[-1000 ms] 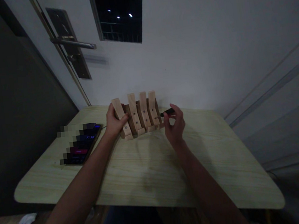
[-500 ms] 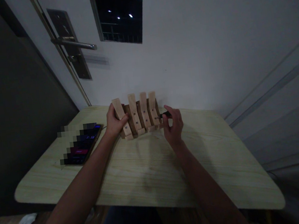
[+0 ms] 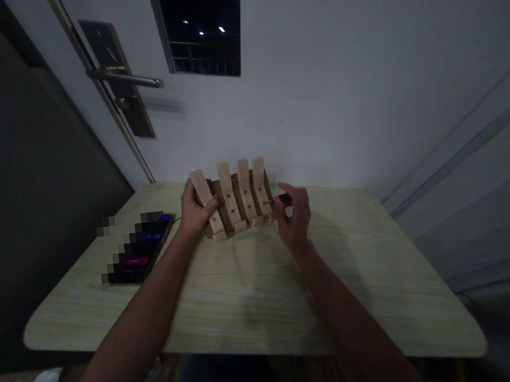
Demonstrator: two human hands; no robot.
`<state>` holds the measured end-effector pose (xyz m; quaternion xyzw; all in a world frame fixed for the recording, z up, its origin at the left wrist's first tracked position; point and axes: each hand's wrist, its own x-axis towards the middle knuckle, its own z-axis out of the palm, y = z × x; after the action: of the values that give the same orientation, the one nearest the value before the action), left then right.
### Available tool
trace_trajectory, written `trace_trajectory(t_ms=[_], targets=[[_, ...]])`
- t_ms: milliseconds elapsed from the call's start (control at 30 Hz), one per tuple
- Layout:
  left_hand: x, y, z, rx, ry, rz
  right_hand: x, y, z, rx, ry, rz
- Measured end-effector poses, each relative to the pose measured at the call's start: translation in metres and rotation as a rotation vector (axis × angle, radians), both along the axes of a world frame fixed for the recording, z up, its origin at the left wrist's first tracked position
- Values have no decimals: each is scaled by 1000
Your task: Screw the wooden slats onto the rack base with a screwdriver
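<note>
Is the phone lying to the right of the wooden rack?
No, the phone lies on the table left of the wooden rack, near the left hand.

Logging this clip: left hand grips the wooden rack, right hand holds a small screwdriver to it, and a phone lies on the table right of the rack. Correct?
Not quite. The head view shows the phone on the table left of the wooden rack. The rest holds: left hand grips the rack, right hand holds the screwdriver to it.
</note>
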<state>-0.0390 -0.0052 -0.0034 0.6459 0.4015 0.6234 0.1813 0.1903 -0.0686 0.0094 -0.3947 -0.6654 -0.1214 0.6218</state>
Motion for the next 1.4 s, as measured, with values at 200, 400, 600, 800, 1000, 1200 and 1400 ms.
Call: trace_trajectory(t_ms=[200, 400, 600, 800, 1000, 1200, 1400], targets=[[2, -3, 2, -31, -23, -4, 1, 0, -2, -1, -12, 88], [2, -3, 2, -13, -10, -5, 2, 2, -1, -31, 10, 6], [1, -2, 2, -10, -9, -5, 5, 2, -1, -25, 14, 31], [1, -2, 1, -20, -22, -16, 3, 4, -2, -38, 3, 35], [2, -3, 3, -27, -29, -17, 3, 4, 0, 65, 13, -8], [3, -3, 2, -34, -33, -3, 4, 3, -1, 37, 5, 28], [2, -2, 2, -37, -25, 4, 3, 2, -4, -58, 13, 63]])
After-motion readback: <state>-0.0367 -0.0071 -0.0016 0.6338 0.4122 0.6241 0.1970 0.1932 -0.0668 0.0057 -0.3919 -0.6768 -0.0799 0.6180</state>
